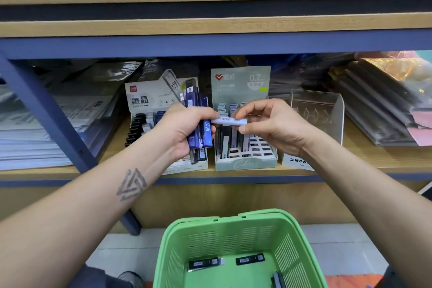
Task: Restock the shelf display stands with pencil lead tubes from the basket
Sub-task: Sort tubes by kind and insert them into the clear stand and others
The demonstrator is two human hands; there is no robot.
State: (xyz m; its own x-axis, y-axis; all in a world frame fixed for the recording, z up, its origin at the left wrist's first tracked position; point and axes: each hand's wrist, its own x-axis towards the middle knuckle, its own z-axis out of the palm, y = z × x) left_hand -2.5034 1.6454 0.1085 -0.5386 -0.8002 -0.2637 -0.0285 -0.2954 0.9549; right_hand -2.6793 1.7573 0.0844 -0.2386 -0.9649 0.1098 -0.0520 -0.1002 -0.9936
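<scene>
Hands: my left hand (187, 128) grips a bundle of tubes (198, 119) | my right hand (264, 124) pinches one pale tube (230, 121) | advice: I should match it to the green stand (245, 161), slot it upright.

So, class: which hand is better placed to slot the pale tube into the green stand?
Probably the right hand: it pinches the pale tube just above the green stand, while the left hand is full of blue tubes.

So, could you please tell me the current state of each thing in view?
Left hand: grips a bundle of blue tubes.
Right hand: pinches one pale tube, held level.
Green display stand: partly filled, front slots vacant.
Grey display stand: holds tubes.
Basket: a few dark tubes left.
</scene>
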